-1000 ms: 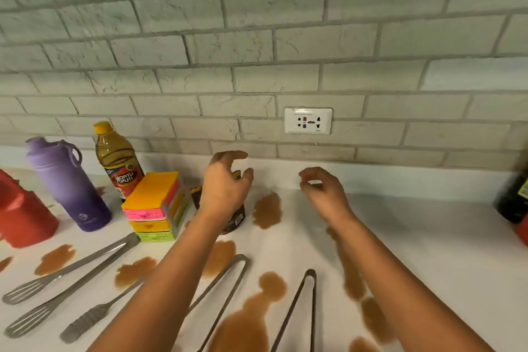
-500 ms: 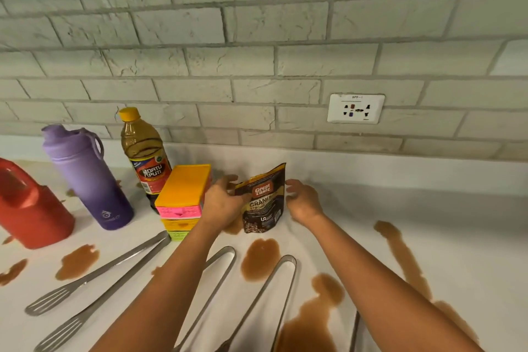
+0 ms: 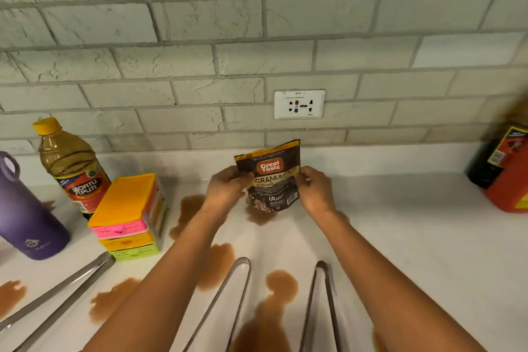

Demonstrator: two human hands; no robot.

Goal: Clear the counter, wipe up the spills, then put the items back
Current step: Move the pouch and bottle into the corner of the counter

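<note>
We have the coffee granules pouch (image 3: 270, 177) between both hands, upright near the back edge of the counter (image 3: 400, 223), below the wall socket (image 3: 299, 104). Our left hand (image 3: 225, 187) pinches its left side with curled fingers and thumb; our right hand (image 3: 314, 190) grips the right side the same way. Two hands on a soft pouch make sense to us: it would flop or spill if taken by one corner, and holding it upright keeps the top edge uppermost. Its bottom sits right over a brown spill (image 3: 261, 216); whether it touches the counter or is just clear of it we cannot tell.

Outward from there, more brown puddles (image 3: 281, 283) spread toward the front edge, and two metal tongs (image 3: 237, 294) lie across them, so we judge clearing is barely begun. Toward the left edge stand the stacked coloured baskets (image 3: 128, 214), a vinegar bottle (image 3: 73, 168) behind them and a purple flask (image 3: 25, 217), with a further set of tongs (image 3: 57, 297) in front of them. At the right edge stands a red and dark container (image 3: 505, 168), partly cut off
</note>
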